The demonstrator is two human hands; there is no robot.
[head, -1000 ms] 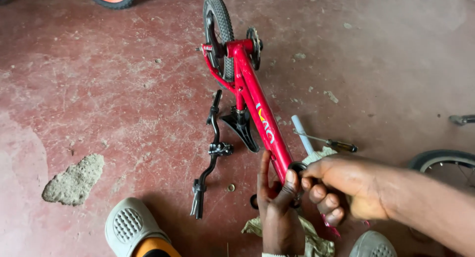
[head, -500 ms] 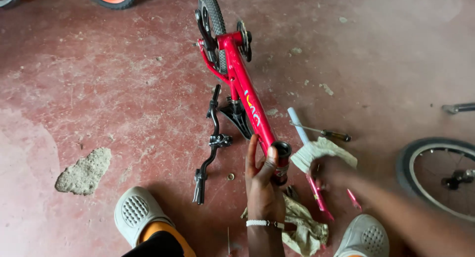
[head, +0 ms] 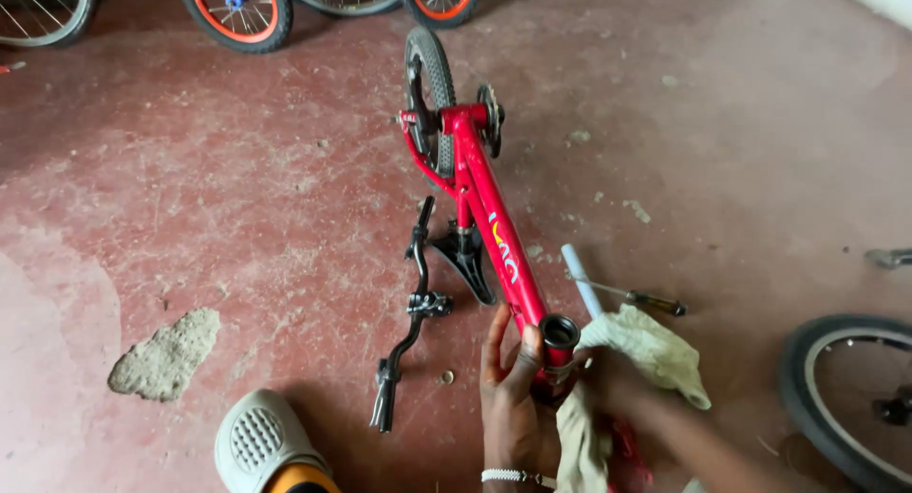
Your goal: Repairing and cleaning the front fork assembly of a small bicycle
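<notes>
A small red bicycle frame (head: 484, 203) lies on the floor with its rear wheel (head: 429, 85) pointing away from me. My left hand (head: 513, 398) grips the frame just below its open head tube (head: 559, 333). My right hand (head: 617, 388) is blurred beside the tube and clutches a pale rag (head: 646, 346). A black saddle (head: 467, 255) hangs under the frame. Black handlebars (head: 408, 312) lie on the floor to the left, apart from the frame.
A screwdriver (head: 632, 296) and a pale tube (head: 579, 274) lie right of the frame. A loose wheel (head: 845, 398) sits at the right edge. Other bicycle wheels (head: 233, 13) stand at the top. A broken patch (head: 161, 355) marks the floor; my grey clog (head: 252, 441) is at the bottom.
The view has tilted up, showing more bikes at the top. My right hand drew back from the head tube and now holds the rag beside it; my left hand kept its grip.
</notes>
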